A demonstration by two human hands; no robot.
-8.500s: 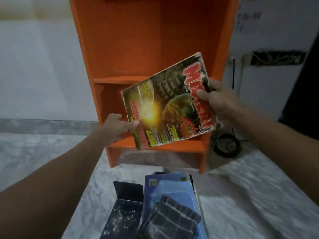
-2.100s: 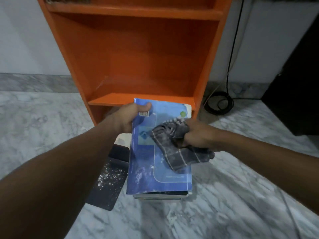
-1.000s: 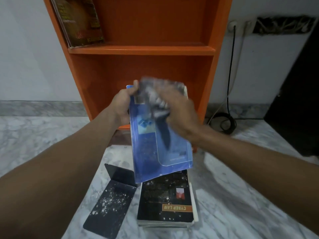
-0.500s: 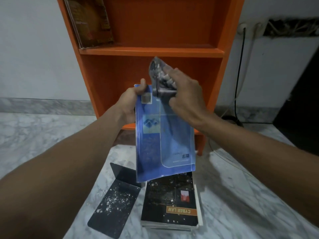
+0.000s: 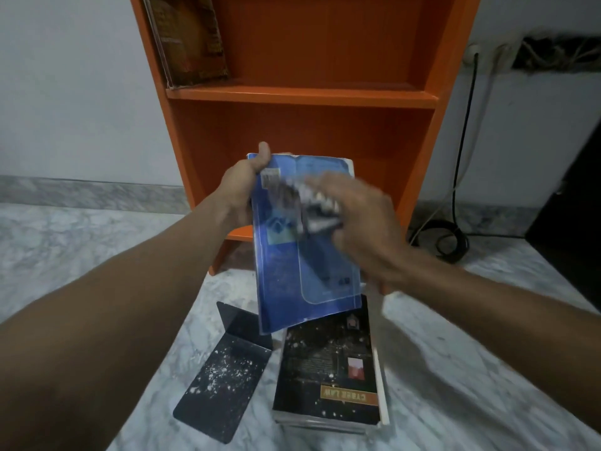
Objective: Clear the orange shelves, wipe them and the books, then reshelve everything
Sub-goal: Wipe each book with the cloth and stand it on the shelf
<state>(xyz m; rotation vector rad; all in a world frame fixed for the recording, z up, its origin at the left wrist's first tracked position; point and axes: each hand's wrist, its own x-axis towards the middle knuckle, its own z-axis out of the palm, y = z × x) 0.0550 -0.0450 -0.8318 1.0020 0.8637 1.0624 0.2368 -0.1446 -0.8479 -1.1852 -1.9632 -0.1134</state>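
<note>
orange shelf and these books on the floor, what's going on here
A person is wiping books. The left hand holds a blue book upright in front of the orange shelf while the right hand rubs its cover with a cloth. A magazine already leans on the upper shelf. A black book and a dusty bookend lie on the floor.

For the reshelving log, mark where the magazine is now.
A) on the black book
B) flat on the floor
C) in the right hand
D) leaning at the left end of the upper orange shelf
D: the magazine leans at the left wall on the orange shelf; the left hand holds the blue book, the right hand the cloth.
</note>
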